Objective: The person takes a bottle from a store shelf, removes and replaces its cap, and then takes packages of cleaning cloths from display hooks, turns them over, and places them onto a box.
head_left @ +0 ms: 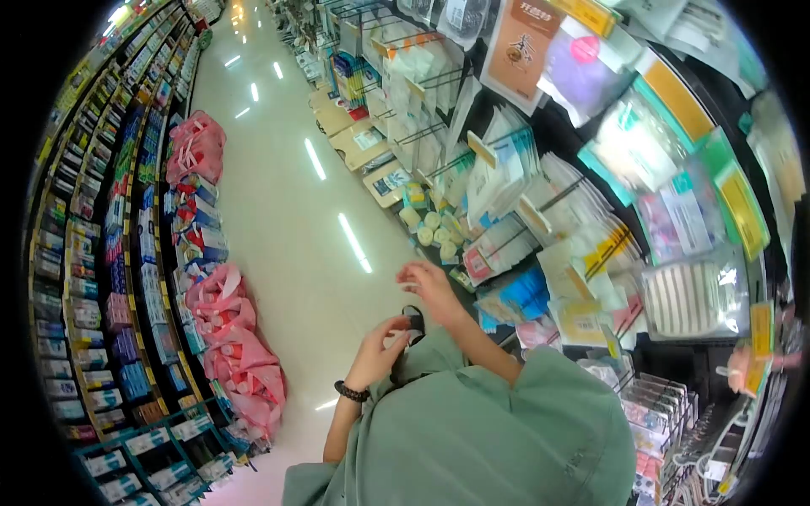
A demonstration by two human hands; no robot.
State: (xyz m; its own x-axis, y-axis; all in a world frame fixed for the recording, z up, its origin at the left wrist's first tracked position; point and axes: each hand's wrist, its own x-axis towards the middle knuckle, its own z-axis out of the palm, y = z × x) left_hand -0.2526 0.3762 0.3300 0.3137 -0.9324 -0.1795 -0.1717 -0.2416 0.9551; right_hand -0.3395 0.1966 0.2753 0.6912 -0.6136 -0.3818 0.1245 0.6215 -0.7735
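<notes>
My left hand (380,354), with a dark beaded bracelet (351,391) on its wrist, is held in front of my body over the aisle. Its fingers are loosely bent and apart, and nothing shows in them. Just ahead and to the right, my right hand (429,288) is also open, fingers slightly curved, touching nothing. Closest to it on the right are a blue package (516,297) and a pink-and-white packet (488,257) on the rack. Some pale rolled items (439,232) lie low on the shelf beyond it.
Hanging packets fill the right rack, including a striped pack (693,299) and a brown pack (521,51). Along the left shelves (126,253), pink plastic bags (245,363) stand on the floor. A shiny pale aisle floor (295,228) runs between. Wire racks (658,413) stand at lower right.
</notes>
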